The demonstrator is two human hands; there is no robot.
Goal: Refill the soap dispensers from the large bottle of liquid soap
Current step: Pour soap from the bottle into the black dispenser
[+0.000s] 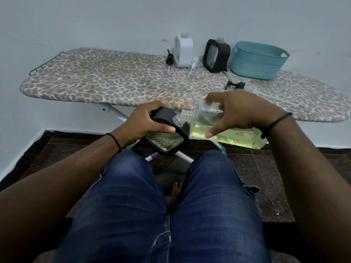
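My left hand [146, 123] grips a black-framed soap dispenser [169, 142] above my knees; it is uncapped and tilted, with its clear neck pointing right. My right hand [241, 112] holds the large clear bottle [228, 130] of yellow-green liquid soap, tipped almost flat, its threaded mouth against the dispenser's neck. On the ironing board [114, 82] stand a white dispenser [183, 51] and a second black dispenser [215, 54], both without pumps. A black pump [169, 60], a white pump [193, 64] and another black pump head [235, 85] lie loose on the board.
A teal plastic basket [258, 60] sits at the board's back right against the wall. The board's white legs [117, 114] cross under my hands. My jeans-clad legs fill the foreground over a dark tiled floor [266, 177].
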